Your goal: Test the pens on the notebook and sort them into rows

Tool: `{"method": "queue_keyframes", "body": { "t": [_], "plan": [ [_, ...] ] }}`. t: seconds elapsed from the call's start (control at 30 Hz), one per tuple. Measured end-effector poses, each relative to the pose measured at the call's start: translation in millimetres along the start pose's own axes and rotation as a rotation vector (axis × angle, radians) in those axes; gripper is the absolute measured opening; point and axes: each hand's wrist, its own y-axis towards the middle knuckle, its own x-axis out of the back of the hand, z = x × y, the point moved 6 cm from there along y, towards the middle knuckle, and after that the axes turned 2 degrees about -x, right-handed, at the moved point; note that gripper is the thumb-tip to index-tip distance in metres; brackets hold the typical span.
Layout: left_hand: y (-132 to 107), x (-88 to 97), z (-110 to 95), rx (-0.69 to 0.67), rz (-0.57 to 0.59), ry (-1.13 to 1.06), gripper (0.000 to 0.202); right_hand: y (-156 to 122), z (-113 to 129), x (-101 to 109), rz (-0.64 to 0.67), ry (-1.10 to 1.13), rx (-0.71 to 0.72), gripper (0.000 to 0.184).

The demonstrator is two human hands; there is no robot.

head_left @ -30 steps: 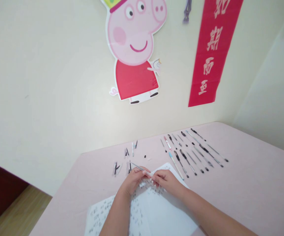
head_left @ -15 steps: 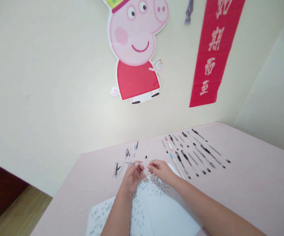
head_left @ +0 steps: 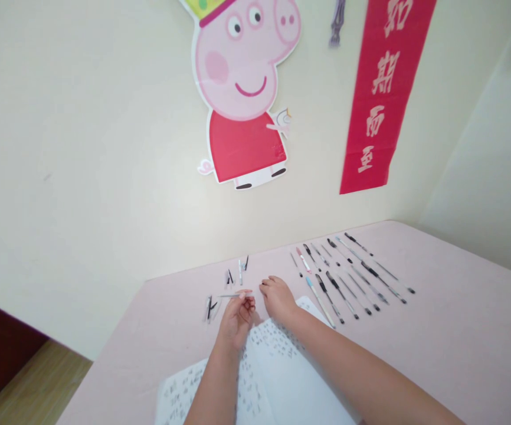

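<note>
Has loose pen parts [head_left: 210,309] at ten o'clock of the left grip [head_left: 238,319]. Pinches a slim grey rod [head_left: 228,295] there between thumb and finger, aimed toward nine. Rests the right grip [head_left: 278,298] half-curled at the tabletop [head_left: 450,342]; cannot tell if holding anything. Seems part-done: has pens [head_left: 369,269] in rows at two o'clock, the rod not laid down.

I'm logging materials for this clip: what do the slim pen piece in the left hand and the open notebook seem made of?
Slim pen piece: probably plastic, smooth and greyish; too small to be sure.
Open notebook: likely paper, matte white, judging by its thin, flat pages with dark writing.
</note>
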Motion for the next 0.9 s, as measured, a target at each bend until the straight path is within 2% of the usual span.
{"method": "queue_keyframes", "body": {
  "t": [0.37,0.53,0.63,0.77,0.9],
  "plan": [
    [0.8,1.0,-0.7,-0.018,0.006,0.014,0.021,-8.0,16.9,8.7,0.029,-0.125,0.207,0.016],
    [0.7,0.3,-0.6,-0.016,0.018,0.024,0.020,-12.0,14.1,10.2,0.028,-0.084,0.193,0.015],
    [0.6,0.5,-0.6,-0.018,0.022,0.021,0.019,-19.0,8.8,16.9,-0.029,0.106,0.099,0.018],
    [0.9,1.5,0.0,-0.014,0.021,0.014,0.018,-36.7,-0.6,25.6,-0.155,0.498,-0.039,0.030],
    [-0.1,1.0,1.2,0.007,0.022,0.051,0.016,-53.6,-14.5,14.0,-0.202,0.832,-0.208,0.022]
  ]
}}
